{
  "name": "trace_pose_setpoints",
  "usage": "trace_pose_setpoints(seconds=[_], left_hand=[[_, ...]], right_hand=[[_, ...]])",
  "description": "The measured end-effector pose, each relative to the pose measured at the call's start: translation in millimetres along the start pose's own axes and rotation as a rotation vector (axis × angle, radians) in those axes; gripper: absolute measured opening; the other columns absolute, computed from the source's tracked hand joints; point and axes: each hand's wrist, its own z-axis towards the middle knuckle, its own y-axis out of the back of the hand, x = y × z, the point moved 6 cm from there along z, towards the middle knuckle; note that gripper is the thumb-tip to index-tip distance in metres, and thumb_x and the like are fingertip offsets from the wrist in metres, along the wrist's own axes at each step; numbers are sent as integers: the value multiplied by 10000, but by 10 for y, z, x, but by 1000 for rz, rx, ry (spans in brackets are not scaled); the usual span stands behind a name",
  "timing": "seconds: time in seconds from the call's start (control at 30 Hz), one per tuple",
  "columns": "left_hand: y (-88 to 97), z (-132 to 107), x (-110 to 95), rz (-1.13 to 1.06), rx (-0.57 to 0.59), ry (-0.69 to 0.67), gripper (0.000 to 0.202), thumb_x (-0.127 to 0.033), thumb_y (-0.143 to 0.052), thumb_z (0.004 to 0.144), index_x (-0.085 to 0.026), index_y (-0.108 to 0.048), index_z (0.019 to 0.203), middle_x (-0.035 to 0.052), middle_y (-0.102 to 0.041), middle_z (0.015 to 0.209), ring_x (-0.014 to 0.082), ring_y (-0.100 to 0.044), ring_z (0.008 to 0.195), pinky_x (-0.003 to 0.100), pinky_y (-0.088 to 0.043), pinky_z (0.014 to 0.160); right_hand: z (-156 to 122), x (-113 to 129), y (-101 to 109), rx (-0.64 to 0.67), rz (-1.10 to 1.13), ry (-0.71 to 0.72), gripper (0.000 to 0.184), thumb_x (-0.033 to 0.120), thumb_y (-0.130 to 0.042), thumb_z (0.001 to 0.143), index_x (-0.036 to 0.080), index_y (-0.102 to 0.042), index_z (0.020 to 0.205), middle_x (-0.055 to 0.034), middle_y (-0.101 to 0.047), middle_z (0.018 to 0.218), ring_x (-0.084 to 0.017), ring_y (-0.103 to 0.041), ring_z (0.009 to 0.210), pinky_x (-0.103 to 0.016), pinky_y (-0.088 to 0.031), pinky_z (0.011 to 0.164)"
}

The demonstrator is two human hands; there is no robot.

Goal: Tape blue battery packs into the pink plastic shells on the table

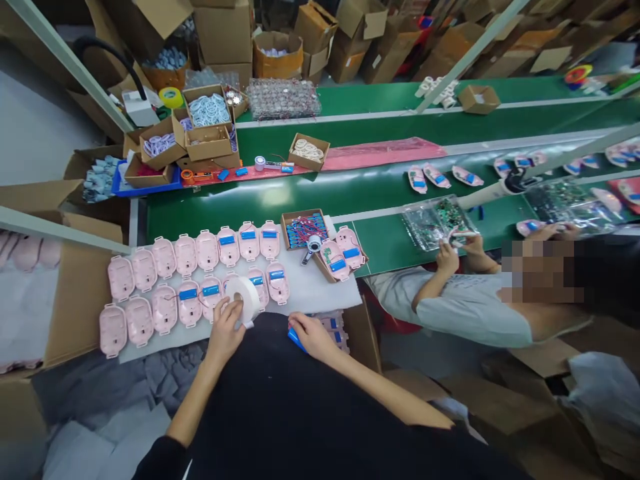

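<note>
My left hand (229, 327) is closed round a roll of white tape (253, 293), held over the front row of pink plastic shells (140, 321). In my right hand (313, 335), close to my body, is a blue battery (296, 339). Two rows of shells lie open on a white foam sheet (325, 293); several on the right side have blue batteries in them. Behind my hands stands a cardboard box of wired blue batteries (305, 230). Two shells with circuit boards (336, 260) and a small round-headed device (313, 247) rest on that box.
On the right, a co-worker's hands (457, 253) work over circuit boards in plastic (440, 217). A green conveyor (240, 200) runs behind the foam sheet, carrying several shells further right. Small boxes of rings (209, 110) stand at the back left. A metal post (65, 60) rises at the left.
</note>
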Motion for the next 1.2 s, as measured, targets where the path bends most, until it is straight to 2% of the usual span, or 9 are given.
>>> trace_pose_setpoints(seconds=[0.13,0.23,0.3,0.5,0.73,0.9,1.03,1.13,1.2], left_hand=[[36,3,-63,21,1,-1,451,-129,-566,861,-168,-650,1302,144,-682,1240,356,-497,1351,565,-488,1114],[73,32,-152,51,38,-27,483,-79,-558,853,-165,-648,1320,140,-688,1248,358,-480,1366,562,-480,1134],[93,59,-216,78,82,-51,527,-35,-543,838,-183,-655,1331,128,-694,1267,356,-468,1380,569,-469,1151],[171,105,-371,139,170,-97,587,-13,-493,849,-250,-672,1356,104,-687,1332,362,-450,1397,561,-535,1076],[264,71,-499,204,180,-154,539,-41,-483,917,-291,-687,1349,71,-701,1321,340,-496,1318,454,-582,965],[241,43,-532,204,176,-197,547,-52,-507,921,-323,-678,1364,53,-720,1297,287,-552,1246,426,-554,1013],[240,14,-509,210,207,-190,624,-13,-496,891,-347,-659,1392,36,-715,1310,275,-568,1197,418,-521,1036],[256,2,-482,235,223,-176,656,9,-471,898,-357,-629,1419,22,-707,1326,270,-572,1123,414,-507,994],[242,0,-499,249,257,-176,605,-26,-473,938,-348,-610,1431,19,-694,1349,264,-573,1082,419,-491,982]], right_hand=[[-304,17,64,148,52,-8,293,421,-540,1016,228,-683,1184,-104,-725,1209,-281,-655,1151,-416,-450,1063],[-366,-66,60,248,146,-23,437,447,-613,983,231,-594,1363,-115,-656,1364,-285,-590,1281,-457,-396,1154],[-280,-112,65,219,230,-28,471,472,-619,978,227,-561,1376,-115,-638,1351,-265,-587,1252,-452,-412,1143],[110,15,89,17,640,-12,692,573,-702,885,285,-432,1452,-74,-565,1211,-194,-590,963,-324,-525,869],[228,355,181,90,565,45,631,494,-698,902,272,-449,1438,-51,-521,1174,-179,-543,932,-312,-509,873],[399,514,226,181,443,196,620,454,-700,914,264,-513,1474,-76,-478,1346,-236,-473,1307,-396,-345,1191],[518,441,137,271,358,210,653,398,-693,912,266,-506,1524,-78,-441,1455,-240,-377,1441,-442,-225,1268],[537,315,111,225,335,151,673,387,-710,894,269,-516,1527,-91,-407,1550,-248,-346,1489,-449,-272,1257],[505,231,105,227,359,94,663,413,-705,900,239,-533,1516,-113,-489,1521,-260,-440,1434,-460,-363,1213]])
